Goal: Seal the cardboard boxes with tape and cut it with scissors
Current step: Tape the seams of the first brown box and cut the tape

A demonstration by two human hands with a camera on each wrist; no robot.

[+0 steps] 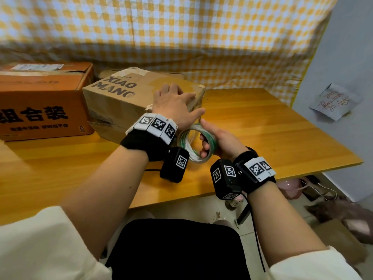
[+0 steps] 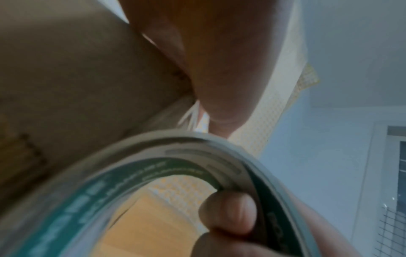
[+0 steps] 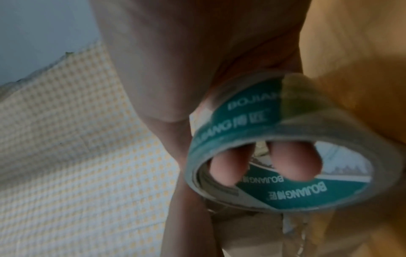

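Note:
A brown cardboard box [image 1: 121, 98] printed "XIAO MANG" lies on the wooden table [image 1: 262, 128]. My left hand [image 1: 177, 102] lies flat on the box's near right corner, fingers spread on top and thumb reaching down the side. My right hand [image 1: 212, 138] grips a roll of clear tape [image 1: 184, 138] with a green core just below that corner, fingers hooked through its hole. A short strip of tape [image 1: 199, 118] runs from the roll up to the box. The right wrist view shows two fingertips [image 3: 294, 160] inside the roll [image 3: 285, 194]. No scissors are in view.
A larger orange box [image 1: 40, 102] stands left of the brown one, touching it. A yellow checked cloth [image 1: 181, 27] hangs behind. A wall with a paper note [image 1: 333, 102] is at the right. Bare tabletop lies to the right and in front.

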